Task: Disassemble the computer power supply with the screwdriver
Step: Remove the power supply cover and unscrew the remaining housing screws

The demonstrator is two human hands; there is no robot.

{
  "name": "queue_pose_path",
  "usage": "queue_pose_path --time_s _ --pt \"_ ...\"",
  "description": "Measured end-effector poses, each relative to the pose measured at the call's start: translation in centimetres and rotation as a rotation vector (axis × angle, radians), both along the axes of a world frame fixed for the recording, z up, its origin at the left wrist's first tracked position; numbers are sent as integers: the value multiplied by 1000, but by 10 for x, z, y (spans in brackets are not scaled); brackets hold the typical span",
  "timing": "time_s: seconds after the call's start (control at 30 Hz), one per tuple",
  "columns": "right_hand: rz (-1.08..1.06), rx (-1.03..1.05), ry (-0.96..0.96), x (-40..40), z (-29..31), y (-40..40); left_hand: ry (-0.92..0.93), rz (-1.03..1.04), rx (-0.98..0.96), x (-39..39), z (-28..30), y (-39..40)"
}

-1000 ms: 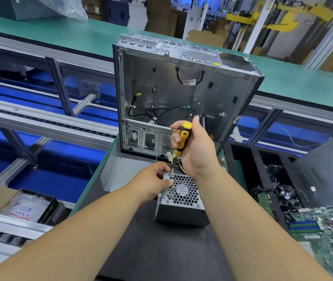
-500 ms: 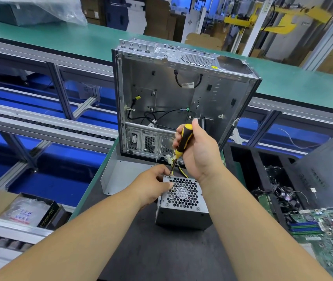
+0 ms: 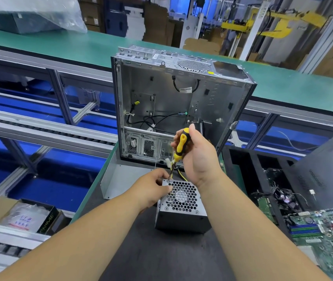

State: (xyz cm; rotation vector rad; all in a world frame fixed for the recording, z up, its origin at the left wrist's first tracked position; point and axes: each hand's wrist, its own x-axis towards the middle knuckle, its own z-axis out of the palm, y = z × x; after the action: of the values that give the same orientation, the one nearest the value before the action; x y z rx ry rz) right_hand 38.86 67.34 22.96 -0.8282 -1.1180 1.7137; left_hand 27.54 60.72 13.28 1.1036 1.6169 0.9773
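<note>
— What was the right hand (image 3: 199,157) doing at that moment?

— Its fingers were curled around the yellow-and-black handle of the screwdriver (image 3: 178,148), held nearly upright. The tip stood on a screw (image 3: 168,181) at the far left corner of the power supply (image 3: 182,205), on the face with the honeycomb fan grille.

— And the left hand (image 3: 153,187)?

— It gripped the left upper edge of the power supply, fingers bent over the corner just beside the screw, steadying the box. The power supply stood on the dark mat (image 3: 161,256), in front of the open computer case (image 3: 177,104).

— Which step was that, in your view?

— Loosening a cover screw, seemingly an early one, for the box looked whole. The next move would call for downward pressure while turning, the tip kept seated in the screw head, and the left hand holding firm so the box would not twist. How far the screw had come out I could not tell.

— What could be counted?

— One screwdriver, one power supply, one screw under the tip; other screws on that face were too small to count. Two hands. One open computer case, standing upright with loose black cables inside. A bundle of yellow and black wires (image 3: 178,174) ran out behind the power supply. At the right lay one green circuit board (image 3: 324,230) and one dark panel (image 3: 328,169), leaning.
</note>
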Motion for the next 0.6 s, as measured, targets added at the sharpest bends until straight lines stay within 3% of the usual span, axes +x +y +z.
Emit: queue_pose_path --time_s 0.17,0.6 --pt "15 -62 78 -2 1 0 53 -12 1 0 2 2" --pt "93 3 -7 -3 2 -4 28 -6 -15 3 7 -2"
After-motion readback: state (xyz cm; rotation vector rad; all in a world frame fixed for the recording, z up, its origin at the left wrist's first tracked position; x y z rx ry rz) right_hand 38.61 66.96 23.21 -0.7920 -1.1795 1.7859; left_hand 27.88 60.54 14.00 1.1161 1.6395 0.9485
